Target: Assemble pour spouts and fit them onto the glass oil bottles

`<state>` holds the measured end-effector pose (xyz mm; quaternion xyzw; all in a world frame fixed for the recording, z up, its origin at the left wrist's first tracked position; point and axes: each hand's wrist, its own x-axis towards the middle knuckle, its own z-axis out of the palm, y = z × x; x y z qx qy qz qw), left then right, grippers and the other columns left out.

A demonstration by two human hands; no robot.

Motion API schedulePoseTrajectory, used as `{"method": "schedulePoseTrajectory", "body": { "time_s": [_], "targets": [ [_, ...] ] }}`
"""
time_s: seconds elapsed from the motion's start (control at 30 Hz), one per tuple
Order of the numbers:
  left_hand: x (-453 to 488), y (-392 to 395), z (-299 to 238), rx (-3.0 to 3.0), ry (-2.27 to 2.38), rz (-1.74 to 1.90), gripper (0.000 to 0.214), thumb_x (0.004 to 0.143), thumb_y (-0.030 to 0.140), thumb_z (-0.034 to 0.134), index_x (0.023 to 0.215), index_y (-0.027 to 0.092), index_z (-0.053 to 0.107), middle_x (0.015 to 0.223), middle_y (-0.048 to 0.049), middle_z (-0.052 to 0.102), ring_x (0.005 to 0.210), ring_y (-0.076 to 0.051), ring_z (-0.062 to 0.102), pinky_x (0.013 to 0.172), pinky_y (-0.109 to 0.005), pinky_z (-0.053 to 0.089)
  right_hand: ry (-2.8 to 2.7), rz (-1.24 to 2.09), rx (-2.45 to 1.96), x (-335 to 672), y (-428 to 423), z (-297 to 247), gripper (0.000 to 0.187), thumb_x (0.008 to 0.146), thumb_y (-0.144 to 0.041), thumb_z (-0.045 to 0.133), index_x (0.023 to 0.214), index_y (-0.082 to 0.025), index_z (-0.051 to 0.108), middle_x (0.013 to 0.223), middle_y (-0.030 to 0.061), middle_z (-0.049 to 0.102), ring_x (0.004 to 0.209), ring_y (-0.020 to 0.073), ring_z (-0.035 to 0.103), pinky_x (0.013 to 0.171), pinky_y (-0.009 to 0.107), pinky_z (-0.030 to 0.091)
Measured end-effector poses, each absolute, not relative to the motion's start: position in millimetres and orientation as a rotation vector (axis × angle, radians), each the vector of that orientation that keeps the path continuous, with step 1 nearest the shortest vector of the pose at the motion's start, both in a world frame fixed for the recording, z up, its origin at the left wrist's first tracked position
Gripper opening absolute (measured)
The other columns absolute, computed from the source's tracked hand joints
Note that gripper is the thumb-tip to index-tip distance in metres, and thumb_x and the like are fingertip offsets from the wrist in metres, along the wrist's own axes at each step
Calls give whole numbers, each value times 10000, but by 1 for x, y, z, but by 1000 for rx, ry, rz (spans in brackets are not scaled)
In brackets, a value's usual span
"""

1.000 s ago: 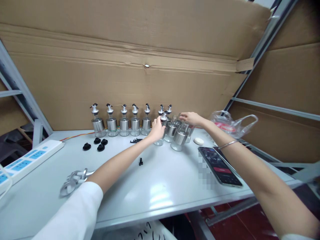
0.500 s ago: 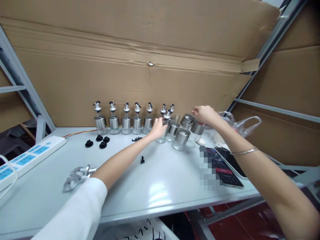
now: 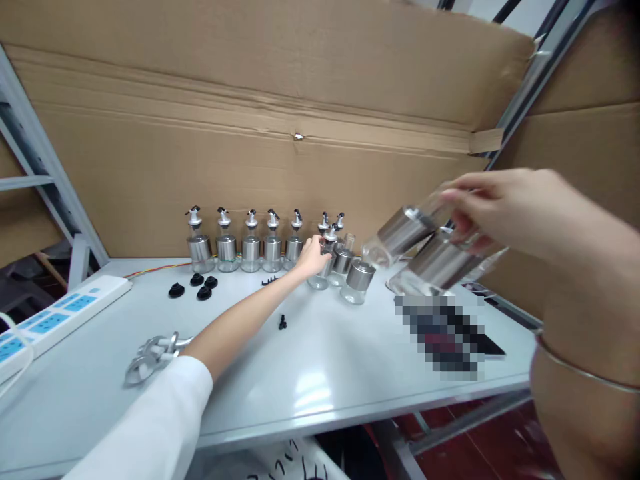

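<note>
My right hand (image 3: 515, 207) is closed round the necks of two glass bottles with steel sleeves, one bottle (image 3: 406, 232) on the left and the other bottle (image 3: 443, 262) nearer me. Both are tilted and lifted above the table. My left hand (image 3: 313, 257) has its fingers closed on a pourer-topped glass bottle (image 3: 319, 282) that stands upright. To its right stand two bottles without pourers, the nearer bottle (image 3: 358, 280) and the farther bottle (image 3: 343, 262). More bottles with pourer spouts (image 3: 251, 250) line the cardboard.
Black caps (image 3: 204, 292) and small black parts (image 3: 283, 323) lie on the table (image 3: 240, 373). A white power strip (image 3: 55, 319) is at the left, with silver-grey pieces (image 3: 153, 353) near my left sleeve. A partly pixelated dark phone (image 3: 445, 340) lies at the right. Cardboard (image 3: 240, 153) walls the back.
My right hand has lifted two bottles off the table and brought them right and towards me, tilting them. My left hand stays on its bottle. The view has shifted slightly.
</note>
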<state>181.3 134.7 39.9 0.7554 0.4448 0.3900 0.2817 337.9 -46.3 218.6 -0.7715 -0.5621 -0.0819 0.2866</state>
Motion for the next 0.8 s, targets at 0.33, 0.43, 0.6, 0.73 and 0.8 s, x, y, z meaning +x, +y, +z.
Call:
{"method": "schedulePoseTrajectory", "body": {
  "time_s": [0.33,0.43,0.6,0.73,0.8],
  "targets": [
    [178,136,41,2069,1188,992,333,773,135,665,1075,160,529,1162,-111,573,1106,-233,561,953,-335,415,-2046,30,-2202,284,2,124,269,935,-215,404,808,-156,633,678,60,672,479,140,624,480,213,422],
    [178,137,42,2062,1183,995,335,767,114,660,1073,152,528,1174,-126,565,1126,-249,553,974,-357,406,-2025,-45,-2236,277,15,118,278,945,-208,387,853,-136,640,747,100,690,534,160,649,523,228,436],
    [178,131,43,1998,1159,1009,350,801,103,588,1137,129,494,1243,-163,509,1211,-268,498,1037,-380,358,-1963,-185,-2237,274,22,111,283,958,-203,371,1139,-94,559,962,191,692,834,266,690,690,300,461],
    [178,115,45,1904,1122,1052,437,864,229,534,1260,114,393,1343,-193,401,1333,-268,370,1109,-368,270,-1978,-302,-2129,279,12,104,310,947,-235,421,1220,-106,492,1046,180,682,999,315,646,759,341,460],
    [178,108,45,1842,1106,1087,455,897,273,470,1308,127,340,1393,-183,339,1385,-246,289,1141,-344,206,-1961,-362,-2040,282,2,104,285,941,-257,437,1177,-124,523,1085,171,672,983,313,648,766,356,465]
  ]
}}
